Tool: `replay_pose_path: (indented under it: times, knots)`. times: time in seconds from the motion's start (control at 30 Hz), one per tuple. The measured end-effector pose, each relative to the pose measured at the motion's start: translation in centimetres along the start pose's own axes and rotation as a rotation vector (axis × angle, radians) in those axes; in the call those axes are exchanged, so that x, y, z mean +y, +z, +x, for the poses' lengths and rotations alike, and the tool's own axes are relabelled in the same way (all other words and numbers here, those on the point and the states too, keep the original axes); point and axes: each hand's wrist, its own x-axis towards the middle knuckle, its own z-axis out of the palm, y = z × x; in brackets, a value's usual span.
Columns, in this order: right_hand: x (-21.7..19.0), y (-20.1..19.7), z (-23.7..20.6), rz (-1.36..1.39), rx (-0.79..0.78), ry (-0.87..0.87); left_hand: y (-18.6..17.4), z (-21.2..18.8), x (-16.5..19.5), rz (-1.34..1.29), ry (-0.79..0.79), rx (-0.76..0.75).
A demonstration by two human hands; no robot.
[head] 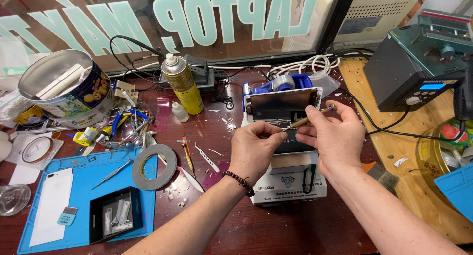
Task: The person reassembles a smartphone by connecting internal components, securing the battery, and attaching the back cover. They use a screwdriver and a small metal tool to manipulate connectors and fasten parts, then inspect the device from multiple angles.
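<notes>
the right hand (pixel 335 139) grasps a thin screwdriver (pixel 306 120) between thumb and fingers; the purple-tipped handle end projects past the index finger. the left hand (pixel 253 149) pinches the tool's front end between thumb and forefinger; the tip itself is hidden by the fingers. a dark bead bracelet (pixel 240 181) sits on the left wrist.

both hands are above a phone (pixel 282 107) lying on a white separator machine (pixel 288 178). the phone's lower part is covered by the hands. the machine's front panel carries a small blue logo and a line of dark print. behind it stands one blue tape dispenser (pixel 283 82).

left of the hands: one grey tape roll (pixel 153 167), two tweezers (pixel 206 158), one yellow spray can (pixel 183 85) with a white cap, one small white bottle (pixel 180 111). a blue mat (pixel 86 169) holds one white phone back (pixel 51 206), one black tray (pixel 116 214) with small parts hard to make out, and one probe. one round biscuit tin (pixel 66 90), with pictures of cookies on its wall, holds white strips.

the window (pixel 148 18) behind bears large pale-green lettering, seen reversed and cut off at the top.

right: one black unit (pixel 411 80) with a blue display, one brush (pixel 382 174), partly hidden by the right forearm.
</notes>
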Motion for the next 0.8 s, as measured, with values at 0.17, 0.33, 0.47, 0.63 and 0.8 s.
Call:
replay_pose_path:
  times: [0.17,0.33,0.47,0.63,0.8]
  knots:
    - [-0.7,0.2,-0.5,0.042,-0.009,-0.055,0.3,-0.3,-0.9,-0.241,0.018,-0.006]
    - [-2.7,1.7,-2.5,-0.158,-0.199,-0.541,-2.2,-1.6,-2.5,-0.213,-0.125,0.048]
    - [-3.9,6.2,-4.6,-0.194,-0.392,-0.672,-7.0,-2.4,-3.5,-0.374,-0.172,0.137]
    - [-4.4,11.8,-6.9,-0.111,-0.46,-0.666,-13.6,-2.5,-3.0,-0.652,-0.15,0.061]
    - [-5.2,14.2,-7.1,-0.15,-0.417,-0.615,-16.7,-2.4,-1.3,-0.781,-0.108,-0.058]
